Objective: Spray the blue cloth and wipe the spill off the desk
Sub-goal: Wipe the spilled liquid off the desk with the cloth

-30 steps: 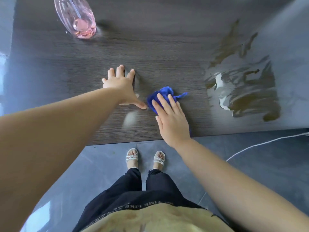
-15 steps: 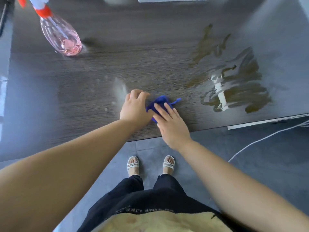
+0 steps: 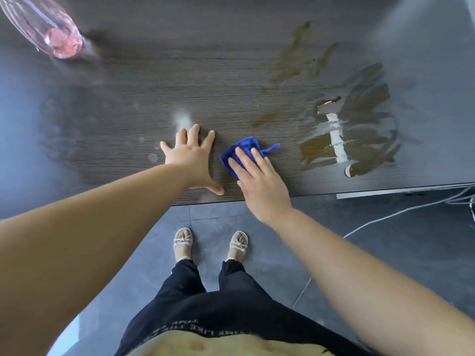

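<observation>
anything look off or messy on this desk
A brown spill is smeared over the right side of the desk, not yet wiped. The blue cloth under the right hand lies apart, to its left.

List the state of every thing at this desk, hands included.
Spray bottle: on the desk, untouched, pink liquid at its bottom.
Blue cloth: bunched, pinned to the desk.
Spill: brown, wet, unwiped, apart from the cloth.
Left hand: flat on the desk, fingers spread.
Right hand: open, pressing the cloth.
</observation>
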### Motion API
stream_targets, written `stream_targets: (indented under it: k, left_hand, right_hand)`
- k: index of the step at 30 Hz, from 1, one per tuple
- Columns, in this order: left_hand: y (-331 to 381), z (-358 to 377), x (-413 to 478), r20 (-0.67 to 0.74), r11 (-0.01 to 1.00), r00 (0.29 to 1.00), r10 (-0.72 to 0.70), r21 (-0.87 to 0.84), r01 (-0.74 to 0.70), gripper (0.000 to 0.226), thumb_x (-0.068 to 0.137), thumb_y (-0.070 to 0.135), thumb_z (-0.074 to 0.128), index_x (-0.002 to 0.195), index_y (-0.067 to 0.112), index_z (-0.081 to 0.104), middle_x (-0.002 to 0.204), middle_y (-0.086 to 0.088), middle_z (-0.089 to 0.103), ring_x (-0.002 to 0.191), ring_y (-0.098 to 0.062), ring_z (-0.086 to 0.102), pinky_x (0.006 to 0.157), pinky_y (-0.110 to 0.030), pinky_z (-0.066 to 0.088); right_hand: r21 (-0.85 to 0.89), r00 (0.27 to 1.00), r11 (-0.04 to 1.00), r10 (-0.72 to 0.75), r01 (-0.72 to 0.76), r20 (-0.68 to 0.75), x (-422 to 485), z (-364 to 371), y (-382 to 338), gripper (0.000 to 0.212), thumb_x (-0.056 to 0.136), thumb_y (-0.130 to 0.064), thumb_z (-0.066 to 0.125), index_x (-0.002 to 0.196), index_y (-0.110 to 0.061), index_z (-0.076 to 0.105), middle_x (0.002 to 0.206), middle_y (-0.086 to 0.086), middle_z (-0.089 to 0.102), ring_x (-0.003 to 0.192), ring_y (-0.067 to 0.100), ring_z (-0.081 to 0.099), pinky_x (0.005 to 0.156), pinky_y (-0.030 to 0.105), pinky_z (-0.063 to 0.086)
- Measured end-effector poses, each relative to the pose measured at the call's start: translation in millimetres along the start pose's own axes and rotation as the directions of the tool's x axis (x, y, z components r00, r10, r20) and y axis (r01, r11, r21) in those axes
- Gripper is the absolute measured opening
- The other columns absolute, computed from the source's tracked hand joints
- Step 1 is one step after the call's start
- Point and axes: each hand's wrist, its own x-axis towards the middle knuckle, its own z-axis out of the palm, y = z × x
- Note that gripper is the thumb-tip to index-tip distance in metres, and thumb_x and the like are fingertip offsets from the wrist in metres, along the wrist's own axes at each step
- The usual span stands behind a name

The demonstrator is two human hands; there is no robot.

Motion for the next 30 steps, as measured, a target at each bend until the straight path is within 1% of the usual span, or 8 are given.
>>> stream_targets:
  k: [3,6,10,13,16,24,26,30]
  left_hand:
    - [0.9,-1.1,1.4,0.002,1.0,1.0,-0.022,0.008,0.022,0.137,0.042,0.073,0.076,0.148,0.029,0.0,0.155,-0.006,-0.003,0.141,-0.032,-0.002,0.106,-0.064,0.02]
    - [2.8,-2.0,1.6,0.021,0.999,0.999,-0.035,0.011,0.034,0.138,0.042,0.071,0.077,0.148,0.029,-0.001,0.155,-0.005,-0.003,0.141,-0.031,-0.002,0.107,-0.065,0.019]
    - [4.5,-3.7,3.2,0.034,0.998,0.998,-0.055,-0.009,0.055,0.14,0.041,0.07,0.079,0.148,0.029,-0.002,0.154,-0.005,-0.003,0.141,-0.031,-0.003,0.108,-0.066,0.016]
    - [4.3,-2.0,4.0,0.022,0.998,0.998,-0.061,0.001,0.061,0.141,0.04,0.071,0.078,0.148,0.028,-0.002,0.153,-0.005,-0.002,0.141,-0.031,-0.002,0.108,-0.065,0.017]
    - [3.3,-1.8,4.0,0.022,0.998,0.998,-0.055,-0.001,0.055,0.142,0.039,0.072,0.077,0.148,0.028,-0.002,0.154,-0.005,-0.002,0.141,-0.032,-0.002,0.108,-0.065,0.017]
    - [3.0,-3.2,3.7,0.035,0.997,0.997,-0.065,-0.028,0.066,0.142,0.04,0.07,0.078,0.148,0.029,-0.003,0.154,-0.004,-0.002,0.142,-0.031,-0.004,0.109,-0.066,0.012]
    - [3.1,-3.7,2.8,0.037,0.997,0.997,-0.064,-0.03,0.065,0.141,0.041,0.07,0.078,0.148,0.029,-0.003,0.154,-0.004,-0.002,0.142,-0.031,-0.005,0.109,-0.065,0.012]
    - [3.1,-4.7,3.6,0.022,0.998,0.998,-0.057,-0.012,0.057,0.14,0.041,0.072,0.077,0.148,0.028,-0.002,0.153,-0.005,-0.001,0.141,-0.032,-0.003,0.109,-0.065,0.014]
  right_hand:
    - [-0.03,0.998,0.999,-0.024,0.026,0.058,20.3,-11.2,39.3,0.049,0.096,-0.022,0.043,0.145,-0.021,0.034,0.154,0.002,0.027,0.141,0.03,0.025,0.111,0.049,0.023]
    - [-0.024,0.975,0.979,0.204,-0.203,0.085,68.4,-24.3,56.2,0.051,0.102,-0.026,0.032,0.15,-0.022,0.016,0.159,0.001,0.006,0.145,0.028,0.005,0.115,0.046,0.008]
    - [0.072,0.938,0.936,0.346,-0.346,0.011,83.0,-18.7,30.0,0.05,0.101,-0.028,0.033,0.149,-0.02,0.02,0.158,0.003,0.011,0.145,0.031,0.007,0.116,0.044,0.008]
    - [0.073,0.997,0.995,0.066,-0.062,-0.043,39.6,-8.3,8.9,0.048,0.093,-0.026,0.036,0.139,-0.015,0.044,0.149,0.008,0.037,0.137,0.036,0.032,0.112,0.048,0.026]
    - [0.004,0.98,0.982,-0.188,0.188,0.073,22.5,-8.4,36.3,0.05,0.091,-0.026,0.03,0.138,-0.018,0.047,0.147,0.004,0.041,0.134,0.032,0.038,0.109,0.046,0.03]
    - [0.028,0.981,0.98,0.195,-0.196,0.015,107.8,-26.3,54.9,0.049,0.102,-0.026,0.031,0.149,-0.019,0.02,0.158,0.005,0.011,0.145,0.031,0.008,0.117,0.044,0.008]
    - [0.053,0.985,0.984,0.17,-0.17,-0.005,92.1,-20.1,42.4,0.049,0.101,-0.031,0.031,0.148,-0.017,0.026,0.157,0.006,0.019,0.144,0.032,0.013,0.116,0.044,0.009]
    - [0.043,0.995,0.994,-0.1,0.099,0.013,40.4,-14.0,39.1,0.05,0.093,-0.032,0.031,0.137,-0.015,0.047,0.146,0.006,0.041,0.135,0.034,0.035,0.111,0.046,0.025]
